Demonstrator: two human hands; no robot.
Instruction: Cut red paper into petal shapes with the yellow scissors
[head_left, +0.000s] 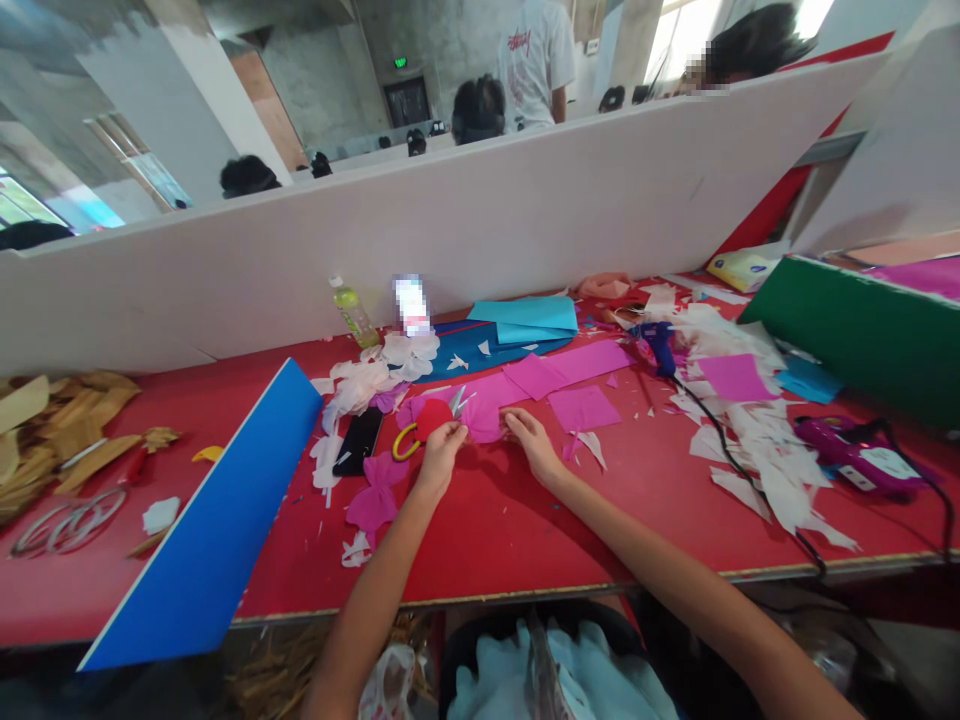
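Observation:
A small piece of magenta crepe paper (481,418) spans the gap between my two hands, above the red table. My left hand (442,450) pinches its left edge. At the right edge of the paper, the fingers of my right hand (529,440) are drawn together on it. Scissors (406,443) with a yellow handle lie just beyond my left hand, partly hidden by a red round piece (433,418). Cut magenta petal shapes (373,492) rest left of my left forearm. A long magenta strip (570,368) and a square magenta sheet (585,407) lie farther out.
A black phone (358,442), white petals (367,385) and a bottle (354,312) are at the left. Blue (217,520) and green (855,345) boards stand either side. At right are glue guns (654,348), a purple device (862,458), cords and white scraps (780,470).

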